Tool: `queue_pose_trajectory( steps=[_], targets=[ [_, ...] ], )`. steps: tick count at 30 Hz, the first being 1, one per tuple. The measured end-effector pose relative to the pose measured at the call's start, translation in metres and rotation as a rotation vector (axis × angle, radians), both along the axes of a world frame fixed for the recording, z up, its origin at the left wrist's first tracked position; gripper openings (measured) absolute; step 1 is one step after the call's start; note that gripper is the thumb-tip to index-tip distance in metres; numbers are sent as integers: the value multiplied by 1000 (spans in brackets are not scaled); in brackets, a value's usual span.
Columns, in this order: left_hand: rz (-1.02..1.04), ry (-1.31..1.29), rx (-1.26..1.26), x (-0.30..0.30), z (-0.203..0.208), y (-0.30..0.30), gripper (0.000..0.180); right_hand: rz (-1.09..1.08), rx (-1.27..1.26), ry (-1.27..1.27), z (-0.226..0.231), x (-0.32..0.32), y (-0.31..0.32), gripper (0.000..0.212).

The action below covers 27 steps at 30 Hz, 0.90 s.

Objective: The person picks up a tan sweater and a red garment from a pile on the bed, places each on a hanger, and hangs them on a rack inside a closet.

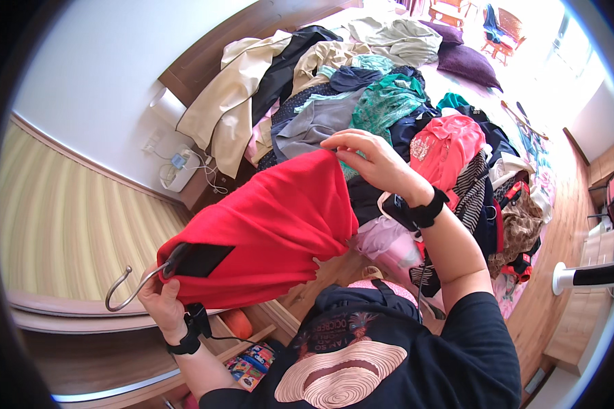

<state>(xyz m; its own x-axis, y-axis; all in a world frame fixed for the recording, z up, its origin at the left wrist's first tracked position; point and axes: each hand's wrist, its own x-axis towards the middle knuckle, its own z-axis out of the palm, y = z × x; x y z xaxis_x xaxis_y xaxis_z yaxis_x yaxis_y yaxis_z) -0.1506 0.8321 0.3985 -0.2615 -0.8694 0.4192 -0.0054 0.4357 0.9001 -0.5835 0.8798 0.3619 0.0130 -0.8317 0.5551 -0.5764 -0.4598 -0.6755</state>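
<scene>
A red garment [273,218] stretches between my two hands in front of my body, above the floor and the near side of the bed. My left hand [162,300] is closed around the neck of a hanger [119,293], with the curved metal hook sticking out to the left. A black patch [201,260] shows on the garment beside the hanger's neck. At the far right corner of the cloth, my right hand [368,153] pinches the edge, its fingers bent over the top. Most of the hanger is hidden inside the garment.
A bed holds a large heap of clothes, among them beige trousers [235,85], a green patterned garment [392,102] and a coral top [447,150]. Purple pillows [467,65] lie beyond. An open drawer [256,334] is at lower left, near a striped wardrobe door [82,211].
</scene>
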Motion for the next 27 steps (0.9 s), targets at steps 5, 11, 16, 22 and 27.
queue_pose_trajectory(
  steps=[5,11,16,22,27],
  targets=[
    [19,16,-28,11,6,4,48,200,53,48,19,-5,-8,15],
    [33,0,-37,4,13,16,33,312,198,101,30,-10,-1,14],
    [38,-17,-35,21,3,12,45,283,120,191,28,-3,9,11],
    [17,27,-7,26,-9,10,50,6,-89,270,26,2,20,8],
    [18,117,-3,-1,-3,17,32,-277,-198,253,20,12,33,8]
  ],
)
